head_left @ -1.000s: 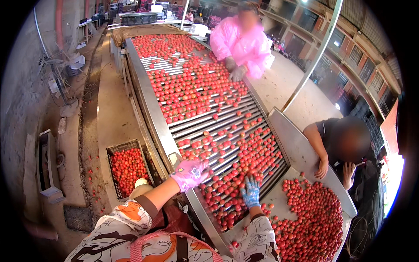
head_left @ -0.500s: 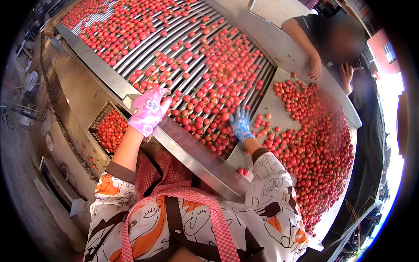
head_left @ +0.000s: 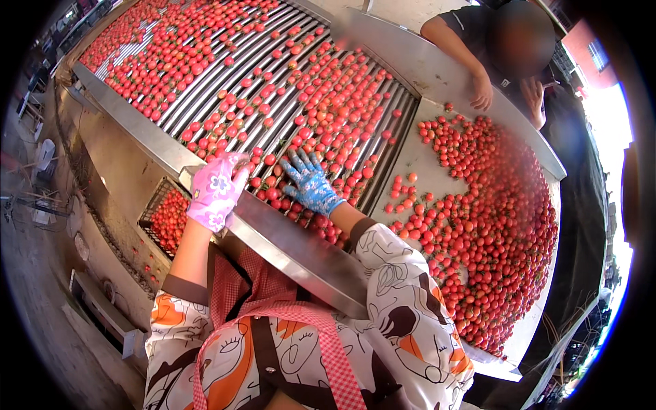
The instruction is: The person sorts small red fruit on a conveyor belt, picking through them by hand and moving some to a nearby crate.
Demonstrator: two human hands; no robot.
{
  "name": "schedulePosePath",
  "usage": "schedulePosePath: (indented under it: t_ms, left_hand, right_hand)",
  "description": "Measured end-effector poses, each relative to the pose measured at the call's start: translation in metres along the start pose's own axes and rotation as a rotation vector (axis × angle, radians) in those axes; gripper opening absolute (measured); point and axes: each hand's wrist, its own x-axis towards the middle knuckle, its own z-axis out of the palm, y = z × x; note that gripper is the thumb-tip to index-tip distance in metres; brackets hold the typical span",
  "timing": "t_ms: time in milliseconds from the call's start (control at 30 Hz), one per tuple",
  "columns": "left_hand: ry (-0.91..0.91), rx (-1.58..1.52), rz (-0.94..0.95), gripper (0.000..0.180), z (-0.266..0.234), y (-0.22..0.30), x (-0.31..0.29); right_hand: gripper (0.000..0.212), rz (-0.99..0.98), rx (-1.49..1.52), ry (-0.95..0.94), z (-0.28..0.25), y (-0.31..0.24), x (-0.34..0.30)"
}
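My left hand, in a pink flower-patterned glove, rests at the corner of the metal side rail. Its thumb stands apart from its bent fingers, and nothing shows between them. My right hand, in a blue patterned glove, lies palm down with fingers spread over the small red tomatoes on the roller conveyor. Its fingertips touch or hover just above several of them; the palm side is hidden.
A steel chute to the right holds a large heap of tomatoes. Across it, a person's hand hangs over the chute wall. At the lower left stands a dark crate of tomatoes.
My right hand has swept left across the rollers, from beside the chute toward my left hand. My left hand stays at the rail corner. The view has shifted slightly.
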Motion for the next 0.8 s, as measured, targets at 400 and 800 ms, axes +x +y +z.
schedulePosePath:
  t_ms: [400, 800]
  left_hand:
    - [0.075, -0.033, -0.005, 0.016, 0.01, -0.007, -0.001]
    - [0.076, -0.03, -0.017, 0.018, 0.018, -0.01, 0.002]
  right_hand:
    - [0.054, 0.286, -0.217, 0.215, 0.005, 0.119, 0.077]
    - [0.056, 1.067, -0.233, -0.044, -0.027, 0.222, -0.039]
